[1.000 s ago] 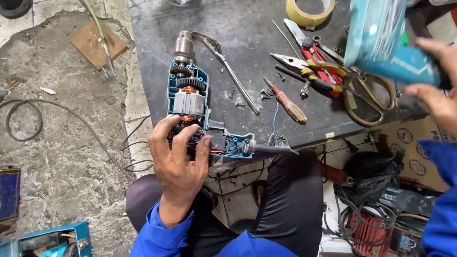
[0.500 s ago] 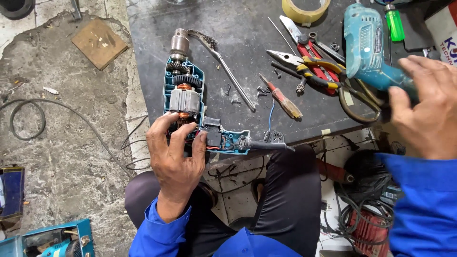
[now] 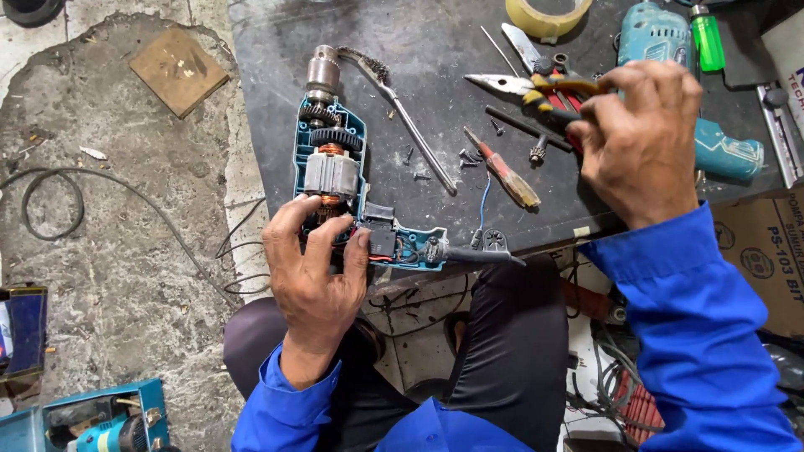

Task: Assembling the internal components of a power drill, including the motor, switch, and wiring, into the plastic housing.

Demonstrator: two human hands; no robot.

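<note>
An opened teal electric drill point(image 3: 331, 172) lies on the dark worktable point(image 3: 268, 84), its motor, gears and chuck exposed. My left hand point(image 3: 314, 276) grips it at the handle, with the fingers over the black switch block. My right hand point(image 3: 641, 138) is further right on the table, its fingers curled around the red and yellow handles of a pair of pliers point(image 3: 502, 84) that lie flat. Just behind that hand rests the drill's other teal housing half point(image 3: 724, 151).
A wire brush point(image 3: 410, 125), a small screwdriver point(image 3: 507, 172), loose screws, a tape roll point(image 3: 544, 21) and a green bottle point(image 3: 708, 38) lie on the table. A cardboard box point(image 3: 766, 251) stands at the right. On the floor are a cable point(image 3: 50, 201), a wooden tile point(image 3: 177, 71) and another teal tool point(image 3: 100, 418).
My right hand has set the teal housing half down at the table's far right and moved left onto the pliers. My left hand has stayed on the drill.
</note>
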